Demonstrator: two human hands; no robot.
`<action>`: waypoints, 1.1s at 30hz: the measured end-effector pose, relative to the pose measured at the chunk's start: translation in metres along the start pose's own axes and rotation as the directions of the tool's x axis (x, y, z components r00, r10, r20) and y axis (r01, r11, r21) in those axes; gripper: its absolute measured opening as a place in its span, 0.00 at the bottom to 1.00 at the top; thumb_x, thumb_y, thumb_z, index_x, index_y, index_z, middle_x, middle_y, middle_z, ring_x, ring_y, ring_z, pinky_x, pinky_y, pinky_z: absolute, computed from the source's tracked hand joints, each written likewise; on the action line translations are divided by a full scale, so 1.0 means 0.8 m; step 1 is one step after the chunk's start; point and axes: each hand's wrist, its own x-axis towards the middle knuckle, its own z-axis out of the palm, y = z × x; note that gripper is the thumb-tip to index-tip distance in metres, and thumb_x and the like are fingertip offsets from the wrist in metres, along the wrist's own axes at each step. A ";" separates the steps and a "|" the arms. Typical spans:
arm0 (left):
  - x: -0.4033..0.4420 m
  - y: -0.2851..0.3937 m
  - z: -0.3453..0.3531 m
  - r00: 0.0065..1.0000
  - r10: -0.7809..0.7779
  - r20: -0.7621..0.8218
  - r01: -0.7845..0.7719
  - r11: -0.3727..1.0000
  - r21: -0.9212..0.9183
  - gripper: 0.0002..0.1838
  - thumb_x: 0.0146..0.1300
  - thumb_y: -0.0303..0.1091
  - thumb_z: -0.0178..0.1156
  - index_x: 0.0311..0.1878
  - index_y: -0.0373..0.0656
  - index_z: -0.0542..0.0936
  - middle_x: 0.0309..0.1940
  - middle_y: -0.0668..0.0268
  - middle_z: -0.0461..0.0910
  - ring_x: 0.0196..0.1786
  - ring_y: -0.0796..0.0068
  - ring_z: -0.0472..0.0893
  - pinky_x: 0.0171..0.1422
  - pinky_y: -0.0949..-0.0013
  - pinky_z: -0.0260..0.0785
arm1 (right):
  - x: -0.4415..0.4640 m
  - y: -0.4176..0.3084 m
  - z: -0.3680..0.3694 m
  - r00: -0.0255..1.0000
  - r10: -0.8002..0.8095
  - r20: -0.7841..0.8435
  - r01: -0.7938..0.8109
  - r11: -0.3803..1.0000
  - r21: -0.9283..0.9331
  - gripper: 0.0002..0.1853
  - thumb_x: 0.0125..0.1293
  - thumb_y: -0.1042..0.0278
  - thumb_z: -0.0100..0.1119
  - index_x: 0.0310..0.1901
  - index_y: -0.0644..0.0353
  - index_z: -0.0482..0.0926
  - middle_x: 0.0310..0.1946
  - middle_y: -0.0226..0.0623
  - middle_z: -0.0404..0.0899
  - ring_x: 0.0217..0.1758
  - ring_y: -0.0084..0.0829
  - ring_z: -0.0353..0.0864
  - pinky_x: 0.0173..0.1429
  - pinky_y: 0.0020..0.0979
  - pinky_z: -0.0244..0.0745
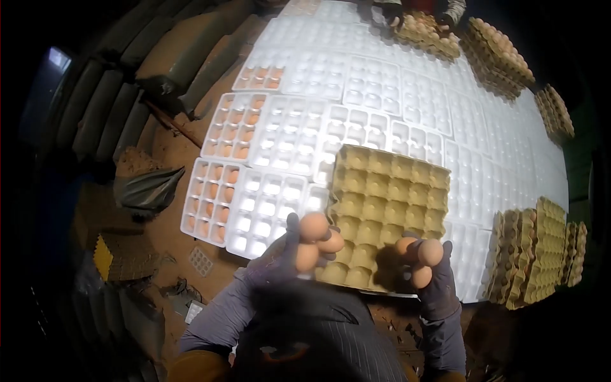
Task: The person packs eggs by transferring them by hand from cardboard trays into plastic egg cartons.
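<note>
Three brown eggs are gripped in my gloved left hand, over the near left corner of a yellowish-brown egg tray. Another three eggs sit in the closed fingers of my gloved right hand, by the tray's near right corner. The tray's cups face up, and it lies across several white egg cartons. Left of my left hand, one carton has brown eggs in its left part.
White cartons cover the table. Stacked egg trays stand at the right edge, with more stacks at the far right. Across the table, a person's hands are at an egg-filled tray. Dark sacks are piled on the left.
</note>
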 end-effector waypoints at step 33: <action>0.491 0.208 -0.312 0.508 0.861 -0.013 -0.338 0.214 0.917 0.24 0.71 0.38 0.58 0.68 0.46 0.74 0.65 0.57 0.75 0.71 0.55 0.72 0.79 0.51 0.58 | 0.644 -0.085 0.243 0.810 -0.586 -0.002 0.066 0.095 -0.993 0.20 0.64 0.58 0.68 0.58 0.40 0.83 0.54 0.36 0.81 0.58 0.41 0.81 0.60 0.42 0.80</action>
